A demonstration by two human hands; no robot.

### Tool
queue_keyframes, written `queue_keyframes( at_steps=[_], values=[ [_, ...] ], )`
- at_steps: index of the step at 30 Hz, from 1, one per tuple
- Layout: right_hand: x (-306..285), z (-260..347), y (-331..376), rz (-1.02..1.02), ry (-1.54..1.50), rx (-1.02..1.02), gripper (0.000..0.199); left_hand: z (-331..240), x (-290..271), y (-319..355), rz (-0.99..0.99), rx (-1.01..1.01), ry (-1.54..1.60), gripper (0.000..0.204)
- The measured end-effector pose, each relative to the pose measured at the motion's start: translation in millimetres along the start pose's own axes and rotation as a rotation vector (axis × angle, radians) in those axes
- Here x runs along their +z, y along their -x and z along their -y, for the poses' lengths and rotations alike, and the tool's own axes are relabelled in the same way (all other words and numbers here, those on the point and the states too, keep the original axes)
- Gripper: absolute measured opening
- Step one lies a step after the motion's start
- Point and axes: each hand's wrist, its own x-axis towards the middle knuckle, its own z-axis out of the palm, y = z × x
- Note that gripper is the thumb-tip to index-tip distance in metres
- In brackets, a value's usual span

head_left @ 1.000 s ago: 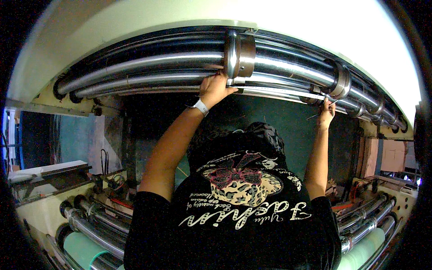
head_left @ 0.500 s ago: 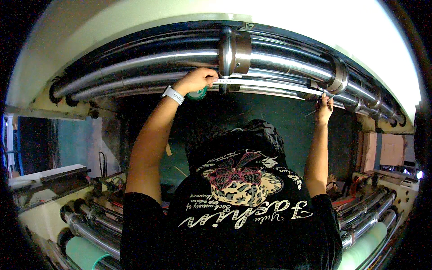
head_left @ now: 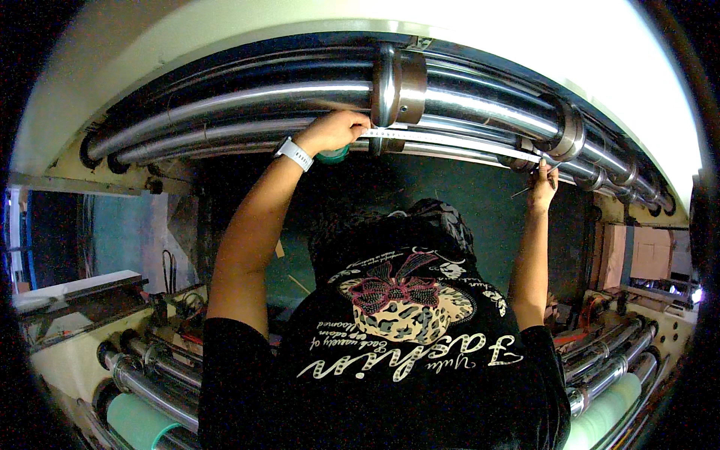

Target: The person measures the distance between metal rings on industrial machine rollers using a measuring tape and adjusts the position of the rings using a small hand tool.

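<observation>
A white measuring tape (head_left: 457,140) runs taut between my hands, along the polished steel rollers (head_left: 247,101). My left hand (head_left: 330,133), with a pale watch strap (head_left: 293,153) at the wrist, pinches the tape just left of the brown-and-steel collar (head_left: 411,86). Below that palm shows part of a round green case (head_left: 334,156), mostly hidden by the hand. Further right, my right hand (head_left: 542,187) is closed on the tape's other end, beside another steel collar (head_left: 568,131). A thin dark rod (head_left: 520,193) sticks out from its fingers; its kind is unclear.
A pale machine housing (head_left: 225,30) arches over the rollers. Lower rollers (head_left: 154,375) stand at both sides behind me, with pale green rolls (head_left: 142,421) among them. Below the upper rollers lies a dark green surface (head_left: 405,176).
My left hand has shifted slightly to the right along with the tape, and less of the green case shows. My right hand stays almost where it was, still closed on the tape.
</observation>
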Motion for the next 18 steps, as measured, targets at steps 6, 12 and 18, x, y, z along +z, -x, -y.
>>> queue_keyframes(
  at_steps=[6, 12, 18],
  values=[
    [2, 2, 1, -0.017, -0.037, 0.032, 0.016, 11, 16, -1, -0.238, 0.126, -0.207, 0.041],
    [2, 0, 0, -0.012, -0.026, 0.025, 0.014, -27, 49, -12, -0.332, -0.203, -0.311, 0.058],
    [4, 5, 4, -0.028, -0.017, 0.055, 0.015, -38, 49, -9, -0.309, -0.283, -0.409, 0.052]
  ],
)
